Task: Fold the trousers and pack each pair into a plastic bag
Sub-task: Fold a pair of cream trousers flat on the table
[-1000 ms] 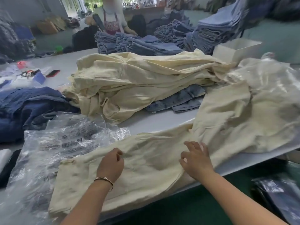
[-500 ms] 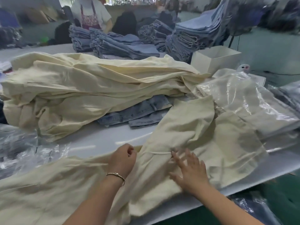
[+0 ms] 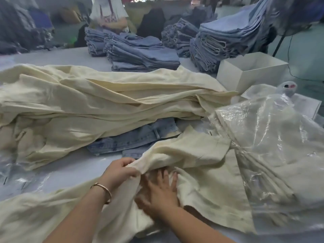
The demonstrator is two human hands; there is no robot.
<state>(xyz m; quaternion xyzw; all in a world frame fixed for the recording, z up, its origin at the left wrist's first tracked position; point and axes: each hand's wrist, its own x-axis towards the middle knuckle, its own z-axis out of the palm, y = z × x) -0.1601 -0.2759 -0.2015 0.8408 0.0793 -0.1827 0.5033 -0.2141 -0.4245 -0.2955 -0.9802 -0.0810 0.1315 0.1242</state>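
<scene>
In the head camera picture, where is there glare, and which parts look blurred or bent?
Head view: bright glare sits on the clear plastic bags at right; the right hand is smeared by motion blur, while the left hand gripping the cream trousers is sharper; the far person and jeans stacks look soft; the wide lens bends the table edge.

no text, label, brand, number or sign can be read anywhere here. a small dark tag [image 3: 209, 133] shows on the plastic just beside the cream trousers [image 3: 198, 155], but it is too small and blurred to make out. the white box [image 3: 233, 76] carries no legible print.
</scene>
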